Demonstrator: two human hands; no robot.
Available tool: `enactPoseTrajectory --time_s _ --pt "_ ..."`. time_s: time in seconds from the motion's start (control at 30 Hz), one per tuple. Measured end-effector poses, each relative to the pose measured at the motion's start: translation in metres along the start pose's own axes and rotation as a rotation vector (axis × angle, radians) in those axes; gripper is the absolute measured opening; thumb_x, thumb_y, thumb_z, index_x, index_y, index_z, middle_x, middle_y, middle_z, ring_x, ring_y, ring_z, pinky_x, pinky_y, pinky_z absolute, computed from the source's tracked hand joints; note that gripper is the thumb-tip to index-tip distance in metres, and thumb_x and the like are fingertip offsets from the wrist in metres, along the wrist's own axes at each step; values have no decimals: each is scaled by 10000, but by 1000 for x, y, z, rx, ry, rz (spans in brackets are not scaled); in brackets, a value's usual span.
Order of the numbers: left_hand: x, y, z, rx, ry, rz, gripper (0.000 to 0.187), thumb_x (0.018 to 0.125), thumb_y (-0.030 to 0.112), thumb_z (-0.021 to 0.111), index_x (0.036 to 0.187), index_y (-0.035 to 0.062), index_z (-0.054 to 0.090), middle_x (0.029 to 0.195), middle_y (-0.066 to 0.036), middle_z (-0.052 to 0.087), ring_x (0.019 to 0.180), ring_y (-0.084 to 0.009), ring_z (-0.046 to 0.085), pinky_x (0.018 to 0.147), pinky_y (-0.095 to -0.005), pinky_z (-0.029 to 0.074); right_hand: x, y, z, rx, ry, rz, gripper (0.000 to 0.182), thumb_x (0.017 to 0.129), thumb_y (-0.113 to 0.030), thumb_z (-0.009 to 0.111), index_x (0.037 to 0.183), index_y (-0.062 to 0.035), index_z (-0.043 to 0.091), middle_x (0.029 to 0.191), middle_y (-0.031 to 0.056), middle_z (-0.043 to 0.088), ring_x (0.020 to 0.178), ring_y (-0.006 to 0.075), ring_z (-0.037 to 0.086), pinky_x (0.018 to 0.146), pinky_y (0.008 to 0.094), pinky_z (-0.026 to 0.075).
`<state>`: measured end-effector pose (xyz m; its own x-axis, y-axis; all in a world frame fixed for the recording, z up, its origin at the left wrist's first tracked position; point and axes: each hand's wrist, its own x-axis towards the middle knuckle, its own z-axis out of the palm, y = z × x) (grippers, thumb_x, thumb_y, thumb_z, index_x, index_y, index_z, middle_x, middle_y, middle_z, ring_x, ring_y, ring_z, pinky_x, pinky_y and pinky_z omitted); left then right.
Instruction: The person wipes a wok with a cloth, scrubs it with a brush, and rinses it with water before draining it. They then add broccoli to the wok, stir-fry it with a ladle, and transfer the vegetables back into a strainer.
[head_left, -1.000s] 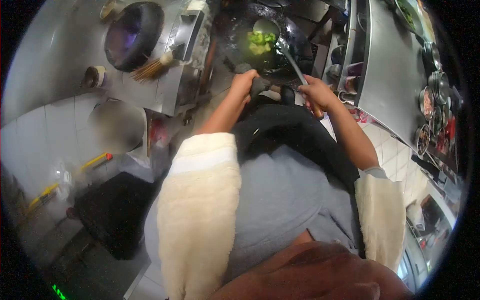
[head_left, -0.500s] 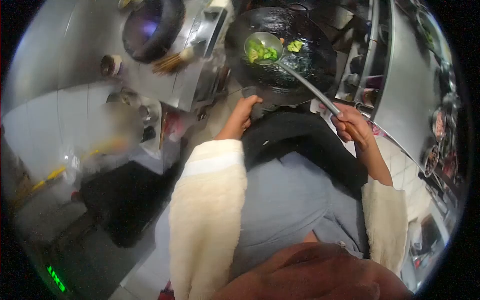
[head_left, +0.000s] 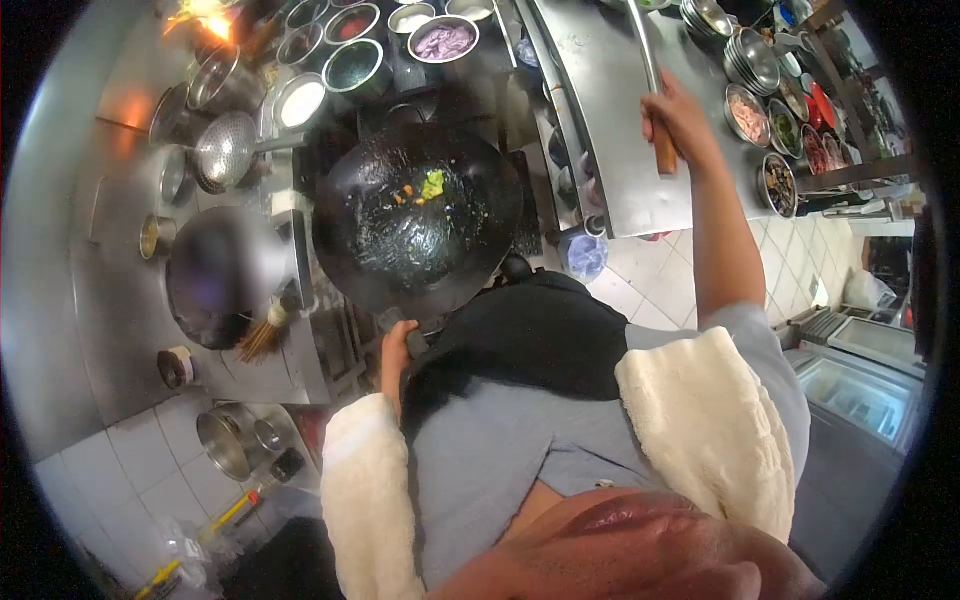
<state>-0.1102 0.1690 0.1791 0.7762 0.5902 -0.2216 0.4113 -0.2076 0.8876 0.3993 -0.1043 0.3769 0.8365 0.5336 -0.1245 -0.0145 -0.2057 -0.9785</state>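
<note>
A dark, oily wok (head_left: 440, 240) sits in front of me. In it lie a green broccoli piece (head_left: 432, 185) and a few small orange bits. Low at the wok's near left side, my left hand (head_left: 396, 345) is closed around its handle (head_left: 416, 346). Stretched out to the right, my right hand (head_left: 680, 118) grips the wooden end of a long-handled metal ladle (head_left: 647, 55) above the steel counter (head_left: 620, 160). The ladle's bowl is cut off by the top edge of the view.
Bowls of ingredients (head_left: 748, 115) line the counter's right side. Seasoning pots (head_left: 352, 68) stand behind the wok. A perforated strainer (head_left: 226, 150), a second wok (head_left: 215, 285) and a bamboo brush (head_left: 262, 338) are on the left. Flame (head_left: 205, 18) burns at the far left.
My right hand has swung the ladle, which held broccoli, out of the wok and over the counter at right. My left hand stays at the wok handle. The view has shifted.
</note>
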Motion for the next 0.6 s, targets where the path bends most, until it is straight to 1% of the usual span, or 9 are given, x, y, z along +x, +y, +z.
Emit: enactPoseTrajectory --time_s 0.1,0.17,0.2,0.3,0.37,0.4,0.47,0.53,0.6 --pt "-2 -11 8 178 -58 -69 210 893 165 546 1018 48 668 1000 -124 714 915 -237 670 798 -316 495 78 46 -40 -435 218 46 502 838 -221 547 1314 -83 466 819 123 630 639 253 656 590 361 535" --pt "-1 -20 9 234 -69 21 210 898 159 533 1032 68 668 1025 -139 712 939 -258 675 804 -326 497 106 73 -57 -1084 498 -64 507 825 -202 520 1318 -97 465 1010 211 678 854 363 686 766 465 532" --pt "-4 -23 8 291 -92 109 215 903 152 521 1047 88 668 1049 -153 709 964 -279 681 811 -336 499 105 69 -55 -1082 486 -69 507 825 -202 520 1318 -97 465 1010 211 678 854 363 686 766 465 532" --pt "-7 10 13 382 -110 -33 222 898 144 520 1060 89 661 1067 -171 703 1010 -313 675 816 -346 503 100 71 -56 -1031 508 152 629 808 -221 505 1424 -122 427 1112 285 640 1048 447 618 886 517 471" --pt "-7 19 18 320 -90 -12 219 898 165 528 1054 95 665 1030 -155 710 966 -297 683 792 -348 508 101 96 -74 -1110 657 -136 635 812 -234 541 1428 -124 433 1004 228 688 874 365 682 754 458 523" --pt "-6 19 20 262 -56 17 217 899 187 536 1047 101 668 994 -140 717 923 -281 690 768 -351 513 80 72 -60 -918 532 -39 651 808 -232 571 1432 -109 429 933 187 681 772 304 664 677 418 518" --pt "9 -9 24 -311 -54 -621 232 888 220 570 1012 52 672 903 -90 709 785 -217 675 694 -348 511 17 24 -32 -611 321 103 679 829 -166 594 1470 -87 385 802 103 610 596 166 584 536 323 492" --pt "6 89 26 -662 96 -622 251 871 236 601 941 3 663 814 -46 662 680 -152 623 608 -322 489 -37 10 -12 -412 133 146 623 842 -124 616 1432 -42 434 707 54 574 524 136 520 468 268 438" --pt "11 106 16 -630 78 -844 202 844 173 626 883 -24 645 778 -58 634 658 -162 614 581 -298 483 -88 22 14 -181 12 235 616 832 -106 639 1419 -45 464 726 32 569 523 106 505 456 252 419"
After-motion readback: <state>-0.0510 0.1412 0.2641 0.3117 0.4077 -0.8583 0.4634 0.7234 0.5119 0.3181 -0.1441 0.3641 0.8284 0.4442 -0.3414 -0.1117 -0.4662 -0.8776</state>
